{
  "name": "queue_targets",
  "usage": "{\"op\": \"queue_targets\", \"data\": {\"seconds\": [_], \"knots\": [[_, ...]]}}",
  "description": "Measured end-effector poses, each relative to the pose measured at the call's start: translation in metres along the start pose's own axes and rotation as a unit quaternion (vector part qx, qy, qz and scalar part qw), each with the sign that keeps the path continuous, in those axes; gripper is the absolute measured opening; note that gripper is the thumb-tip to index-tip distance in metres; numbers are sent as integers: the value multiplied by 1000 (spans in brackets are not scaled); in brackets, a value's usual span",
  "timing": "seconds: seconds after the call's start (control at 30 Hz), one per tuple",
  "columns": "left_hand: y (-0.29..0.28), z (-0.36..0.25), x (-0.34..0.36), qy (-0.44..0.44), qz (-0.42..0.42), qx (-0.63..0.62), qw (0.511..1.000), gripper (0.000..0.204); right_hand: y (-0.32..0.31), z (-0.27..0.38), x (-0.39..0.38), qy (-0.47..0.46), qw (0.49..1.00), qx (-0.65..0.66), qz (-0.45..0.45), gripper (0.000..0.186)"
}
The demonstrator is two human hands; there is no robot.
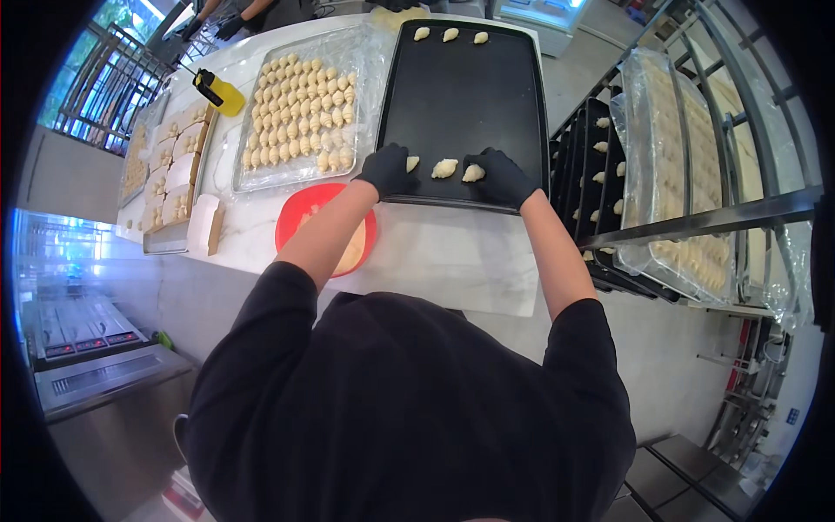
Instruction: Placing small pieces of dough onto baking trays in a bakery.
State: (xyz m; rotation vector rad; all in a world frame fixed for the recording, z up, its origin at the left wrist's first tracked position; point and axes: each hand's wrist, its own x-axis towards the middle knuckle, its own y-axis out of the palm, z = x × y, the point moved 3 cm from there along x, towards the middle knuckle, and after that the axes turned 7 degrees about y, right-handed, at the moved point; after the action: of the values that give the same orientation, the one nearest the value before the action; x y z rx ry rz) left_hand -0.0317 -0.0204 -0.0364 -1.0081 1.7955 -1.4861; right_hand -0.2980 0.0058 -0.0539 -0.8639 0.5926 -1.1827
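Note:
A black baking tray (461,96) lies before me on the table. Three small raw croissants (450,35) sit along its far end. At the near end my left hand (388,170), in a black glove, is closed at the left edge round a croissant (412,163) that is partly hidden. My right hand (506,178), gloved too, pinches another croissant (473,173) near the right side. Between the hands a crumb-coated croissant (444,168) rests untouched on the tray. Left of it, a red bowl (283,228) of pale crumbs stands partly under my left forearm.
A plastic-lined tray (300,113) of several rows of croissants lies to the left. Beyond it are a yellow spray bottle (228,98) and cardboard boxes (181,165) of pastries. A metal rack (704,228) with loaded trays stands at the right. Another person's gloved hands (229,28) show far left.

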Motion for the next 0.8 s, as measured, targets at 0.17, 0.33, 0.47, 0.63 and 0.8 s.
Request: {"op": "queue_targets", "data": {"seconds": [0.17, 0.33, 0.47, 0.63, 0.8], "knots": [[35, 31, 9, -39, 48, -86, 994, 35, -7, 21, -2, 6, 999, -25, 28, 20], [40, 26, 3, -15, -9, -138, 990, 32, -4, 21, 0, -25, 999, -12, 27, 23], [48, 30, -11, 23, -111, -118, 987, 42, -4, 31, 2, -29, 998, -39, 37, 39], [-9, 48, -36, 57, -221, -71, 971, 42, -6, 99, -28, -67, 987, -15, -148, 39], [14, 225, -73, -197, -345, -201, 895, 20, 56, 185, -44, 40, 980, 194, 9, 14]]}}
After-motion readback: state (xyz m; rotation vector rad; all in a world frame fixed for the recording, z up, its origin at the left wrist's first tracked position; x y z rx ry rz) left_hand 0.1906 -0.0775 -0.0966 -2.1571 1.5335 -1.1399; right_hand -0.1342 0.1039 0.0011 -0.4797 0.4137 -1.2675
